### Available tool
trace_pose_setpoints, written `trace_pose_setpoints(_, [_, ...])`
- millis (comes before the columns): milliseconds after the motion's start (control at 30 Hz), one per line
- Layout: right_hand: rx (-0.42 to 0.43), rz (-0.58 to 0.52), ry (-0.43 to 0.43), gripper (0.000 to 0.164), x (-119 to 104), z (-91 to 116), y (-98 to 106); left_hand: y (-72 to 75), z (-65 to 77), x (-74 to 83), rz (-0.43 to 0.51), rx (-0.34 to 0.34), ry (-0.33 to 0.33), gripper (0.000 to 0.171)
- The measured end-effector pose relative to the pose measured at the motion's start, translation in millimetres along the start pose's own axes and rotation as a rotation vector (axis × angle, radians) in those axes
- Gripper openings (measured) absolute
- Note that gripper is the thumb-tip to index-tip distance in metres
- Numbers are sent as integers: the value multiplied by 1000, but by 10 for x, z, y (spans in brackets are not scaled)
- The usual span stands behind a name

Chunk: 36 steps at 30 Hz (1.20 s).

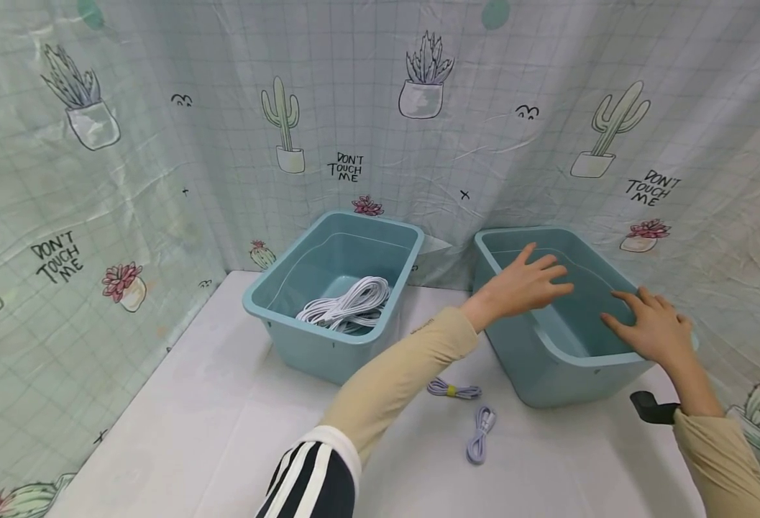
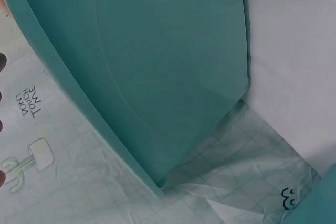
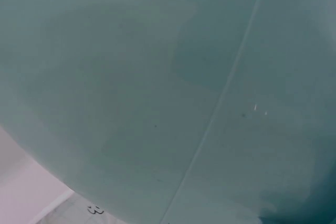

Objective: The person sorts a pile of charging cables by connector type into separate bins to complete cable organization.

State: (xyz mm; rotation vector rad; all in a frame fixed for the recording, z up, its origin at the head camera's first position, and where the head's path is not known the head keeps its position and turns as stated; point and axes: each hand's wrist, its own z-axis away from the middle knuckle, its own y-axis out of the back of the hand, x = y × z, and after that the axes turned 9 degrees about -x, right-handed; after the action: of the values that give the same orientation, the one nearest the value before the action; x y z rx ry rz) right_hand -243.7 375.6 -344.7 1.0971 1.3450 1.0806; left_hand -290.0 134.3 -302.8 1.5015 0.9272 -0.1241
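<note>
Spread fingers of my left hand (image 1: 525, 284) reach across the left rim of the right-hand teal bin (image 1: 587, 381) in the head view. At that bin's front right corner is my right hand (image 1: 658, 327), its fingers apart and slightly bent, overlapping the rim. Neither hand has anything between its fingers. In the left wrist view the bin wall (image 2: 168, 51) fills the middle, with a few fingertips at the left edge. The right wrist view is nearly all teal bin surface (image 3: 157, 103), with the fingers out of sight.
A second teal bin (image 1: 308, 352) on the left holds white coiled cables (image 1: 347, 302). On the white table (image 1: 224, 446) lie a lilac cable bundle with a yellow tie (image 1: 454, 390) and another lilac cable bundle (image 1: 480, 435). A cactus-print curtain (image 1: 367, 93) hangs behind.
</note>
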Motion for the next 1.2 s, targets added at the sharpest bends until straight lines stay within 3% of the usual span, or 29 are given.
trace_pose_setpoints(300, [-7,10,-8,70,26,0,-7,65,150,-4,129,32,33,37])
trace_pose_setpoints(667, [28,-2,10,67,17,-8,-10,74,542,138,190,185,30,33])
trace_pose_setpoints(1200, [9,-20,11,67,11,-15,0,-194,988,309,203,247,-3,29])
